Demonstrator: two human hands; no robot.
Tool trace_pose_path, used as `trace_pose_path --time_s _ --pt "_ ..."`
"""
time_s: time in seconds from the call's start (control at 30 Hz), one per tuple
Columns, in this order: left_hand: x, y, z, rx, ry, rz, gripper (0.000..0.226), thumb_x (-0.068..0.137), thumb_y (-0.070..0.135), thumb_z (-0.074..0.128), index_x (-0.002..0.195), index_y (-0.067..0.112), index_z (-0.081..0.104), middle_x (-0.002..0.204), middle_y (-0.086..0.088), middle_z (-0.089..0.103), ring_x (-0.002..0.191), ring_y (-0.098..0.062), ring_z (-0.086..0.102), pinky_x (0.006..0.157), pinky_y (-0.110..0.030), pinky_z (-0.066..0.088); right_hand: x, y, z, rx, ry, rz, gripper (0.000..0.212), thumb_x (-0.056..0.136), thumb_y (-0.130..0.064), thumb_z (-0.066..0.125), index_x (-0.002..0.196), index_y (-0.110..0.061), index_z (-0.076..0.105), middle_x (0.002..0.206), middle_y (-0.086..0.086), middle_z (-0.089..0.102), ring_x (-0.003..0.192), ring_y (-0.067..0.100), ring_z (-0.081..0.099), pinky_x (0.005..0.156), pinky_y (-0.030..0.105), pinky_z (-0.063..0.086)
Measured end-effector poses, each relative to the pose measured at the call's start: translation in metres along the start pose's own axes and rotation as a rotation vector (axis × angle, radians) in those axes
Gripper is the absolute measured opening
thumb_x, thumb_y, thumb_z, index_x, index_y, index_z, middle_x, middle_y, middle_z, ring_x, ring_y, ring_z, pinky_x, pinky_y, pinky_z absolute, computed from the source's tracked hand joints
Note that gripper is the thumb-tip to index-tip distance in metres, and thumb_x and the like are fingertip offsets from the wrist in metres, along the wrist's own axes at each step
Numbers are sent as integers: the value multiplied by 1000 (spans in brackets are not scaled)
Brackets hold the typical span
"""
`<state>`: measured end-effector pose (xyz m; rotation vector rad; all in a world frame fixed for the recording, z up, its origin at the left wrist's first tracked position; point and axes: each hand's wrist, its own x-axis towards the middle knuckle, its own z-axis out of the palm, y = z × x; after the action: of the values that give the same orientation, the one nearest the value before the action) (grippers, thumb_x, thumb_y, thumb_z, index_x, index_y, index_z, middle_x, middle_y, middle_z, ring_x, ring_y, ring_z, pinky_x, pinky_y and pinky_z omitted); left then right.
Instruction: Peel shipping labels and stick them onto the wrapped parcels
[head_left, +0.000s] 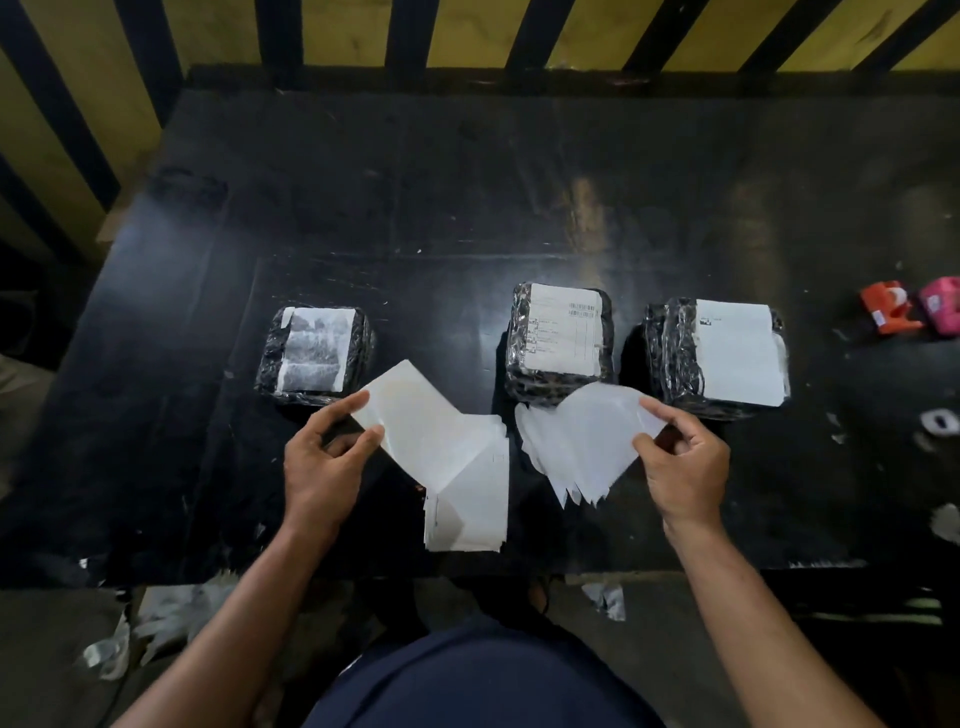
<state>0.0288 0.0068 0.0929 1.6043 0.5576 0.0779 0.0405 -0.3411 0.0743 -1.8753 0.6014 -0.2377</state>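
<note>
You can read nothing outright here. The label on your middle parcel (560, 340) carries a barcode near its top right and several rows of print, all too small to make out. The label on your right parcel (717, 353) shows only a small dark mark at its top left, unreadable. The left parcel (314, 356) bears a smudged sheet without legible print

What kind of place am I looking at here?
Probably a small packing or dispatch area: three wrapped parcels with labels on a worn black table, a stack of labels in hand, tape dispensers alongside.
</note>
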Motion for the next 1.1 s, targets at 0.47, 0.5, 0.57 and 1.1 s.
trace_pose_path --time_s 0.47,0.5,0.57,1.1 --pt "-32 -27 15 119 -114 -87 48 91 4 78 128 34 73 98 -9 80 88 -27 75 97 -39 59 6 59 41 -467 -322 -256 43 85 7 63 120 -14 75 111 -4 72 87 10 68 85 31 61" --pt "-34 -27 17 117 -124 -85 48 91 3 78 129 33 72 103 -16 78 86 -24 74 97 -38 59 6 63 45 -499 -359 -254 42 86 6 63 120 -15 75 116 -4 72 95 11 68 91 32 60" --pt "-36 -27 21 119 -146 -69 49 91 2 77 131 30 72 115 -10 77 84 -20 72 94 -31 61 5 69 51 -553 -431 -229 40 88 3 63 121 -17 75 121 -4 69 100 10 64 96 34 57" --pt "-30 -26 41 125 -202 3 60 92 1 75 137 39 66 103 -12 74 71 -18 67 98 -51 60 -46 19 54 -330 -354 -388 20 88 -18 68 106 -21 76 114 -7 65 112 12 61 95 32 53"
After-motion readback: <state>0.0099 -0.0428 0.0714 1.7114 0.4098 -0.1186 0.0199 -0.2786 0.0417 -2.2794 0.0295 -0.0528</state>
